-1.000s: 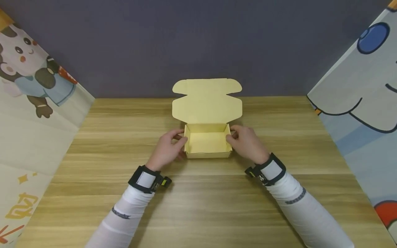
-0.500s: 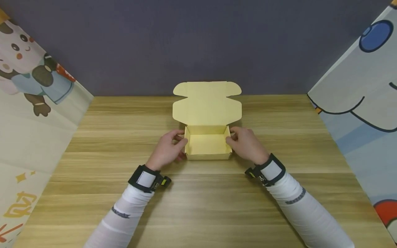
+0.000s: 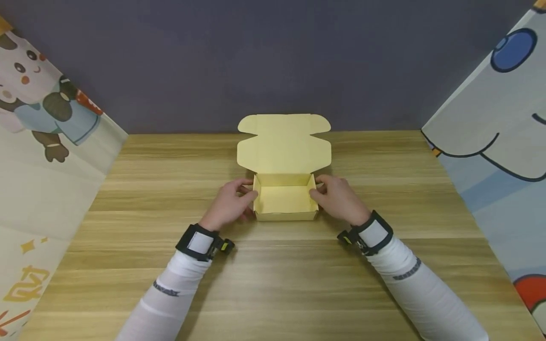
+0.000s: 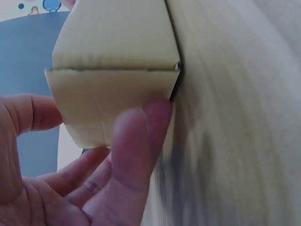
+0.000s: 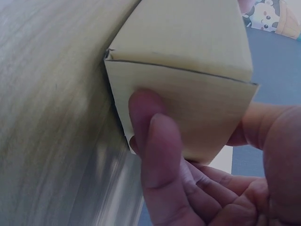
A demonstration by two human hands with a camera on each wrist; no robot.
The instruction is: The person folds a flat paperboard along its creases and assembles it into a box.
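Observation:
A pale yellow cardboard box (image 3: pixel 283 199) stands on the table, its lid (image 3: pixel 284 149) raised at the back with side flaps and a front flap spread out. Nothing lies inside it. My left hand (image 3: pixel 228 201) grips the left side wall, thumb over the rim and fingers outside. On the opposite side my right hand (image 3: pixel 341 199) holds the right wall in the same manner. In the left wrist view, fingers (image 4: pixel 129 155) lie against the box's end panel (image 4: pixel 94 99). The right wrist view has fingertips (image 5: pixel 146 108) pressing on the other end panel (image 5: pixel 197 108).
The wood-grain table (image 3: pixel 281 284) stretches around the box on all sides. A dark wall panel (image 3: pixel 273 57) rises behind its back edge. Printed cartoon sheets, one on the left (image 3: pixel 47 189) and one on the right (image 3: pixel 482 142), flank the table.
The box has shifted slightly toward the person, and its lid sits a little lower in the head view. Both hands keep their hold on the side walls.

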